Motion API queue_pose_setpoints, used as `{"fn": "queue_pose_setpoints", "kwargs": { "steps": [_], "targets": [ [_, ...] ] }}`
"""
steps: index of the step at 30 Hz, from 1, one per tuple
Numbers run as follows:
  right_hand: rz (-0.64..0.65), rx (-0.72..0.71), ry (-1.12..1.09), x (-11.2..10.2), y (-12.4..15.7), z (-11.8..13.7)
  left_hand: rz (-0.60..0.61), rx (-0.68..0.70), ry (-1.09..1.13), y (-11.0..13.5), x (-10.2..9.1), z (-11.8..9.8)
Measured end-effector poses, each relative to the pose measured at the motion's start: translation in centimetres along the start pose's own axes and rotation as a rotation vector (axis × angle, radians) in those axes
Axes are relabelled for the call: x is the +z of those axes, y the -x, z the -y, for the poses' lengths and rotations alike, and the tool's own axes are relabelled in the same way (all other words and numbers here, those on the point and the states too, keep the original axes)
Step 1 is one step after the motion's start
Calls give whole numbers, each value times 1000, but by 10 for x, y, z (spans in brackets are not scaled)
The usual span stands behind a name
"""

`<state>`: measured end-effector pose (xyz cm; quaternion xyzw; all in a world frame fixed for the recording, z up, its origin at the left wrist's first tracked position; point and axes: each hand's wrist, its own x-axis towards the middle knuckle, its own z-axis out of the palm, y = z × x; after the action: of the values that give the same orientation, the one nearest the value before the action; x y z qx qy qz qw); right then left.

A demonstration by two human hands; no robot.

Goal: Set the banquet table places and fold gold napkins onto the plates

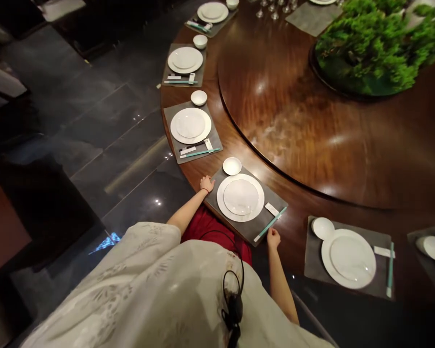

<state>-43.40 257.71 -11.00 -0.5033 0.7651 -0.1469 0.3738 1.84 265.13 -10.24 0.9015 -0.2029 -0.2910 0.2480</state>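
My left hand (pixel 207 183) rests at the edge of a round wooden table (pixel 199 166), beside a corner of a grey placemat (pixel 239 231) and a little below a small white bowl (pixel 232 166). On that mat lies a white plate with a smaller plate on it (pixel 240 197). My right hand (pixel 273 238) is at the mat's near edge, close to the lower end of teal chopsticks (pixel 270 224). A white paper strip (pixel 271 209) lies beside them. Neither hand visibly lifts anything.
Several matching place settings (pixel 190 123) curve around the table edge. A polished wooden turntable (pixel 304 121) carries a green plant arrangement (pixel 373 48). Glasses (pixel 273 8) stand at the top. A dark glossy floor (pixel 130 150) lies left. My white patterned garment (pixel 130 290) fills the bottom.
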Motion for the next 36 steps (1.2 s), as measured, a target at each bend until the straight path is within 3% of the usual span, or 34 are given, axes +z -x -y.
{"fn": "queue_pose_setpoints", "kwargs": {
  "steps": [4,7,11,23,30,36],
  "targets": [
    [2,-78,204,0,6,9,203,-10,-143,-13,-5,0],
    [18,-112,289,1,7,10,287,71,-228,-24,-11,2],
    [30,-166,390,3,7,6,234,193,-301,-29,-11,6],
    [96,-292,446,7,17,-9,147,132,-291,-31,-4,1],
    [135,-133,504,5,21,2,125,177,-249,-27,-16,12],
    [202,-29,537,13,23,22,111,164,-241,-44,-29,23]
  ]
}}
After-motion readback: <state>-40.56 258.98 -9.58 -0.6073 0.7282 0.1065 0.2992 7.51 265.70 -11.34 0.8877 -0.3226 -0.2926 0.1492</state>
